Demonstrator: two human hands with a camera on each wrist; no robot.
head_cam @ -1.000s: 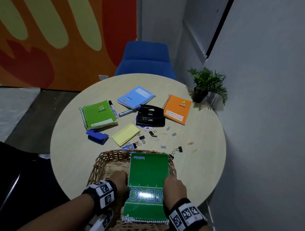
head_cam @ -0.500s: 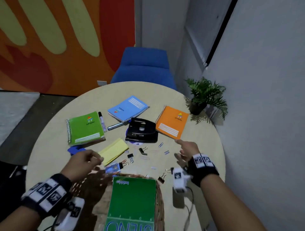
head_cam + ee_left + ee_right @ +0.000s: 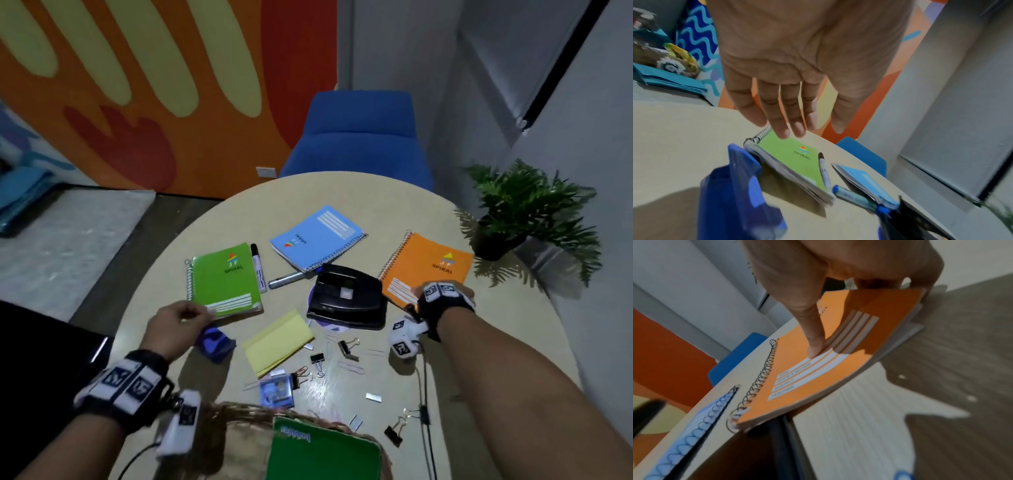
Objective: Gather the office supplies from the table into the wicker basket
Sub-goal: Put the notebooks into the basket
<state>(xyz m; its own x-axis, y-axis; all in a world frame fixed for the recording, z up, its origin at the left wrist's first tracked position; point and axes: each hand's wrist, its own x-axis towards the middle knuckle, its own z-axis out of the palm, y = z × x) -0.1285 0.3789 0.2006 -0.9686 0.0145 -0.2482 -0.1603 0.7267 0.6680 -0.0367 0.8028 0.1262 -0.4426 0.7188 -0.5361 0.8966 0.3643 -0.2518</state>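
A wicker basket (image 3: 239,416) at the near table edge holds a green steno pad (image 3: 325,452). Just beyond lie binder clips (image 3: 317,359) and yellow sticky notes (image 3: 277,341). The left hand (image 3: 178,327), fingers straight and loosely spread, hovers over the green notebook (image 3: 224,277). Farther right, the right hand (image 3: 838,272) pinches the orange notebook (image 3: 818,369), thumb on its cover, fingers curled under its lifted edge.

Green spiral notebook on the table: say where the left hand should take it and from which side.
Grip the green spiral notebook at its near bottom edge, coming from the person's side. It lies flat, that edge faces the left hand, and the blue stapler seems to prop that corner up, leaving room for fingers beneath. The spiral side is bumpy, and a marker lies along the right edge.
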